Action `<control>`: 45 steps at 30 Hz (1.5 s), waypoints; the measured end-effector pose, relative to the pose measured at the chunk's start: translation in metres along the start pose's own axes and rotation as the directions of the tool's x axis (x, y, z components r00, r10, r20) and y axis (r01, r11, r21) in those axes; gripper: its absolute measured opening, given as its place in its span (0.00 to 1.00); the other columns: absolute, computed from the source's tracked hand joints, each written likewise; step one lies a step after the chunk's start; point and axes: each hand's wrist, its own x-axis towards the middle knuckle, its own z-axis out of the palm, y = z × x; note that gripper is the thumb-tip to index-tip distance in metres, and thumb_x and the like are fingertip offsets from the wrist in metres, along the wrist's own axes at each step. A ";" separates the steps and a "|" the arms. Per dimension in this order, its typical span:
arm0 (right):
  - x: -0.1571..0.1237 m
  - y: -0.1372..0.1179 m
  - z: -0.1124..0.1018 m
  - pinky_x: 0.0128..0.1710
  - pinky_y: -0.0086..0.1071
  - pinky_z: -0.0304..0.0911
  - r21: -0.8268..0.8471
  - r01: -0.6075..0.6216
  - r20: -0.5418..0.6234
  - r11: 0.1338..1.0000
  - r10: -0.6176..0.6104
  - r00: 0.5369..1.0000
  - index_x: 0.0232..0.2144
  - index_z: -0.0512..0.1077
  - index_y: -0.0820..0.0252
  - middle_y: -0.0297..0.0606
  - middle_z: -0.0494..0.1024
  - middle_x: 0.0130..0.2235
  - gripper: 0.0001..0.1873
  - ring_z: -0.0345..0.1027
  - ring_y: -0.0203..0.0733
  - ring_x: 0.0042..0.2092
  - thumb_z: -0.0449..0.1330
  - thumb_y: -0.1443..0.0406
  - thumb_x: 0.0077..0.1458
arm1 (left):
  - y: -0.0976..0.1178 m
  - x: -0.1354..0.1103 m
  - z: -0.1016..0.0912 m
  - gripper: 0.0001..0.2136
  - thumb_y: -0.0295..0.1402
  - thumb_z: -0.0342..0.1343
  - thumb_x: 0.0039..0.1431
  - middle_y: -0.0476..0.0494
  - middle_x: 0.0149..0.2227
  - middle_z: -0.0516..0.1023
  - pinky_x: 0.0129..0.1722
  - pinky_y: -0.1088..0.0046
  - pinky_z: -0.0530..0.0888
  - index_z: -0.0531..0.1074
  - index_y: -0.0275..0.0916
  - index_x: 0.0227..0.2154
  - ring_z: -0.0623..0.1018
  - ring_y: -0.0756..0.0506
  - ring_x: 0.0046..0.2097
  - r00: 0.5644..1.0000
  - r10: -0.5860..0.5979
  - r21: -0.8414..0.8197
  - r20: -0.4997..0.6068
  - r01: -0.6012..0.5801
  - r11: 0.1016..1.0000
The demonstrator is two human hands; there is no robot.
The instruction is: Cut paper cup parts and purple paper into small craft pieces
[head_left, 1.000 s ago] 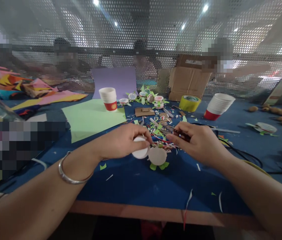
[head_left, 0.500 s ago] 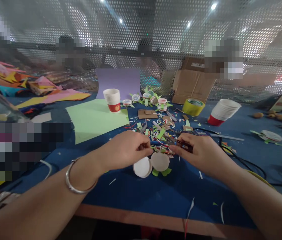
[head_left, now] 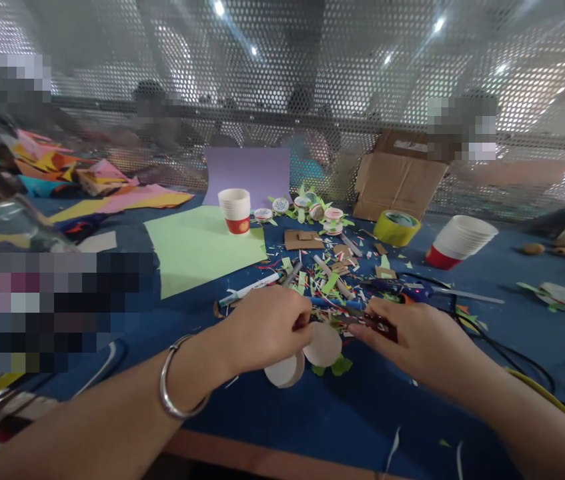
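Observation:
My left hand (head_left: 275, 327), fingers curled closed, is over the near edge of the scraps; whatever it pinches is hidden. Just beneath its fingertips lies a pale round disc (head_left: 324, 345) with green paper flaps (head_left: 336, 367) poking out below. Beside that, partly under my left hand, is a shallow white cup bottom (head_left: 283, 372). My right hand (head_left: 407, 333) grips a knife (head_left: 382, 327) with a dark brown handle, its narrow grey blade pointing left above the disc. A blue stick-like thing (head_left: 335, 303) lies behind the knife.
Paper scraps (head_left: 332, 277) litter the table middle. Behind them are small green-legged paper turtles (head_left: 305, 207), yellow tape (head_left: 397, 229) and a cardboard box (head_left: 399, 177). Stacked cups stand left (head_left: 235, 212) and lean right (head_left: 459, 241). A glue gun (head_left: 412, 289) with black cable lies right.
The view has shifted, so everything sits lower and slightly right. My left hand has moved closer to the disc, now covering part of the cup bottom. The knife remains in my right hand.

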 end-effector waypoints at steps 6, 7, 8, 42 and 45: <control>-0.004 -0.006 -0.001 0.27 0.31 0.40 -0.084 -0.002 0.106 0.997 0.011 0.994 0.33 0.71 0.55 0.36 0.77 0.30 0.20 0.71 0.45 0.32 0.51 0.49 0.65 | -0.009 -0.002 -0.019 0.09 0.33 0.54 0.56 0.49 0.24 0.74 0.26 0.71 0.57 0.68 0.40 0.22 0.68 0.49 0.25 0.997 -0.062 -0.091 -0.035 0.059 0.994; -0.004 -0.007 -0.001 0.28 0.31 0.40 -0.087 0.005 0.120 0.996 0.006 0.993 0.33 0.71 0.55 0.36 0.77 0.30 0.19 0.72 0.46 0.33 0.52 0.49 0.65 | -0.010 -0.001 -0.022 0.10 0.34 0.54 0.57 0.49 0.23 0.74 0.26 0.72 0.58 0.69 0.40 0.22 0.68 0.49 0.25 0.997 -0.071 -0.119 -0.037 0.066 0.991; -0.004 -0.008 -0.001 0.28 0.31 0.39 -0.089 0.015 0.129 0.996 -0.003 0.992 0.34 0.72 0.55 0.36 0.78 0.31 0.19 0.73 0.47 0.33 0.52 0.49 0.65 | -0.011 -0.001 -0.025 0.10 0.35 0.54 0.58 0.49 0.23 0.74 0.26 0.72 0.59 0.70 0.40 0.22 0.68 0.50 0.25 0.996 -0.079 -0.146 -0.039 0.072 0.987; -0.018 -0.016 0.015 0.26 0.32 0.31 -0.316 0.068 0.002 0.946 -0.072 0.997 0.38 0.73 0.54 0.35 0.79 0.30 0.13 0.76 0.52 0.31 0.56 0.53 0.64 | -0.050 0.000 -0.051 0.10 0.39 0.55 0.63 0.48 0.31 0.80 0.31 0.71 0.65 0.77 0.40 0.34 0.75 0.48 0.31 0.929 -0.218 -0.145 -0.299 0.182 0.973; -0.018 -0.017 0.014 0.26 0.32 0.32 -0.319 0.080 0.005 0.944 -0.082 0.997 0.40 0.73 0.54 0.36 0.80 0.31 0.12 0.76 0.53 0.31 0.56 0.54 0.65 | -0.052 0.005 -0.047 0.10 0.38 0.55 0.63 0.47 0.31 0.80 0.30 0.70 0.64 0.77 0.40 0.33 0.75 0.48 0.31 0.949 -0.214 -0.104 -0.233 0.195 0.975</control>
